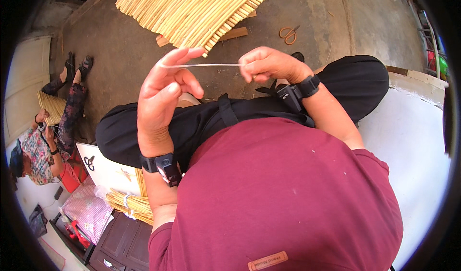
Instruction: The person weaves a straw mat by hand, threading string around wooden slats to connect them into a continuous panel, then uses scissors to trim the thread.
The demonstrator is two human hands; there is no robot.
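Note:
A thin white string (206,65) runs taut between my two hands in front of my lap. My left hand (165,86) has its fingers loosely curled and spread, and the string is caught at them; how it is wound there is hard to see. The fingers of my right hand (269,63) are closed on the string's other part, slightly blurred. Just beyond my hands is a mat of straw-coloured reed stalks (192,14), its near corner close to my left fingertips. Neither hand clearly touches the mat.
Wooden bars (234,34) lie under the mat. Orange-handled scissors (289,34) are on the concrete floor at right. Left of me, a white board (103,172) bears black scissors (89,163), near tied reed bundles (129,204). Farther left, a seated person (41,153) handles another mat.

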